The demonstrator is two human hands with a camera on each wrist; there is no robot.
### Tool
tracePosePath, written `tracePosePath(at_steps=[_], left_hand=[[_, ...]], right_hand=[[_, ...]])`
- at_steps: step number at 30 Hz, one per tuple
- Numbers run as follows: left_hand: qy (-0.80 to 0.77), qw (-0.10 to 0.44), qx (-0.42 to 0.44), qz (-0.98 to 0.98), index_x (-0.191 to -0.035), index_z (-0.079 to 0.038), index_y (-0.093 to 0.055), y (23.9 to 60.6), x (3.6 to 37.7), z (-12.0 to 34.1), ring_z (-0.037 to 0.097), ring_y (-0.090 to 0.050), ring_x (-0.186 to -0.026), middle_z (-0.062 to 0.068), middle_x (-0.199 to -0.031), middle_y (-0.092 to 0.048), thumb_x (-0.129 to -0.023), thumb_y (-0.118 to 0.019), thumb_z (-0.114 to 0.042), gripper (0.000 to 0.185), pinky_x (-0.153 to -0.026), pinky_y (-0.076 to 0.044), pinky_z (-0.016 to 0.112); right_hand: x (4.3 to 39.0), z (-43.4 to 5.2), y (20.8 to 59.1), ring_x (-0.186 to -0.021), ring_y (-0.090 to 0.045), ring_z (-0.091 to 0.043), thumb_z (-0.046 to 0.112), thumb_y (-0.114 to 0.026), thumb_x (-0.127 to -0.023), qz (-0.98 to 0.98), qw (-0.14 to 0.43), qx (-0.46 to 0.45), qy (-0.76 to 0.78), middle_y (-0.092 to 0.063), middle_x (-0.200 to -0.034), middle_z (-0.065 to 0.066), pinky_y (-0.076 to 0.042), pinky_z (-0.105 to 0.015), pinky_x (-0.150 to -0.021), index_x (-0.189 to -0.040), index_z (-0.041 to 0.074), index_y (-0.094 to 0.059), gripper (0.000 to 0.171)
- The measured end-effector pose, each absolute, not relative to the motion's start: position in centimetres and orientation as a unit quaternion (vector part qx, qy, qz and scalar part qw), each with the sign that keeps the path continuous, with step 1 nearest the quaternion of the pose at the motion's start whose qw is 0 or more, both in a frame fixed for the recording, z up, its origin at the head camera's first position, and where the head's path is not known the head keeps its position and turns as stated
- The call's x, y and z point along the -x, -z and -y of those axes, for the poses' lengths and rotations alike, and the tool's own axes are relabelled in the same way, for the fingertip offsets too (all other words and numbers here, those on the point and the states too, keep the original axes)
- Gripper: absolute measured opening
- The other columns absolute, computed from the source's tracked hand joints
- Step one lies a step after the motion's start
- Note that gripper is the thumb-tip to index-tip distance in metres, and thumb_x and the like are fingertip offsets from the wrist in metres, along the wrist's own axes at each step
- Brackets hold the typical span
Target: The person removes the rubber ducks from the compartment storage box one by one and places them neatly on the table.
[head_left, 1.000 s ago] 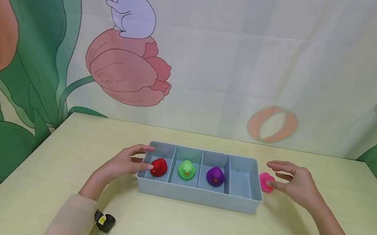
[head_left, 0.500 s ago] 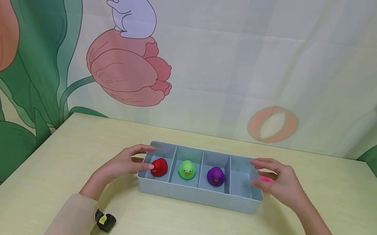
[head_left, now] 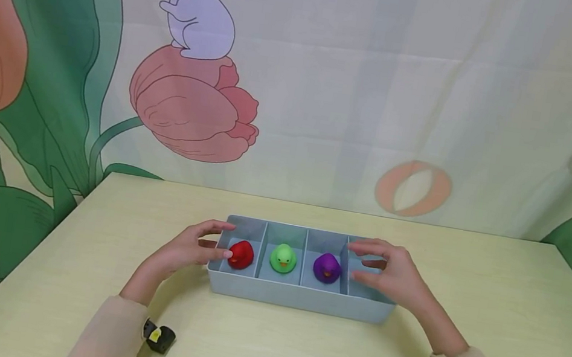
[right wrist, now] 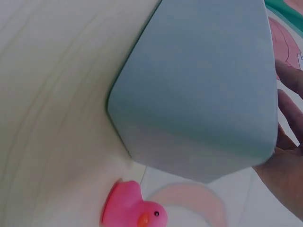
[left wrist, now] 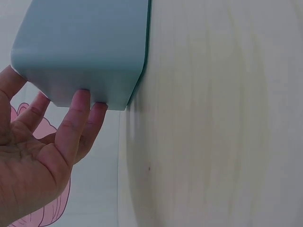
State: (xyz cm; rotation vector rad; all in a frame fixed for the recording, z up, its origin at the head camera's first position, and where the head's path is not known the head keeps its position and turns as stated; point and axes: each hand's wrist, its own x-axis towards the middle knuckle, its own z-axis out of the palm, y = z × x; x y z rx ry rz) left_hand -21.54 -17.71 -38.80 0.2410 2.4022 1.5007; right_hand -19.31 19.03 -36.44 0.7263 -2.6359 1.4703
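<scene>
Resting on the pale wooden table (head_left: 262,346), blue-grey plastic four-compartment tray (head_left: 297,297): left hand (head_left: 188,248), fingers relaxed, touches its left end; right hand (head_left: 393,273), fingers extended and empty, hovers over its rightmost compartment.

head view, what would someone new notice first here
A long blue-grey tray in the middle of the pale table, with a red duck, a green duck and a purple duck each in its own compartment. The left hand touches the tray's left end, and the right hand is over the fourth compartment. A pink duck sits on the table beside the tray's right end.
</scene>
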Motion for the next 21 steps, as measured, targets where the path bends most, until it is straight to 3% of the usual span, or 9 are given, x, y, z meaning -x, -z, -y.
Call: tracePosePath(at_steps=[12,16,21], left_hand=[[-0.521,0.148,-0.074,-0.837,-0.13,-0.016,-0.047,38.9,21.6,17.6,0.04,-0.038,-0.124,0.011,-0.138,-0.038,-0.08,-0.07,-0.026,0.056,-0.086,-0.045,0.048],[-0.52,0.148,-0.075,-0.838,-0.131,-0.016,-0.047,39.0,21.6,17.6,0.041,-0.038,-0.124,0.011,-0.138,-0.038,-0.08,-0.07,-0.026,0.057,-0.086,-0.045,0.048],[-0.519,0.146,-0.069,-0.839,-0.13,-0.018,-0.048,39.0,21.6,17.6,0.04,-0.039,-0.123,0.009,-0.138,-0.038,-0.079,-0.071,-0.026,0.057,-0.086,-0.045,0.048]], right_hand=[[20.1,-17.0,37.0,-0.104,-0.056,-0.034,0.004,-0.074,-0.073,0.866,0.003,-0.257,-0.428,-0.062,-0.11,-0.018,-0.051,-0.039,-0.078,-0.108,-0.004,-0.064,0.037],[20.3,-16.4,37.2,-0.102,-0.058,-0.032,0.005,-0.075,-0.072,0.887,0.025,-0.271,-0.372,-0.064,-0.108,-0.015,-0.052,-0.038,-0.076,-0.106,-0.002,-0.066,0.036],[20.6,-15.5,37.3,-0.101,-0.058,-0.032,0.005,-0.075,-0.071,0.913,0.047,-0.285,-0.288,-0.065,-0.104,-0.015,-0.049,-0.043,-0.081,-0.103,-0.003,-0.067,0.034]])
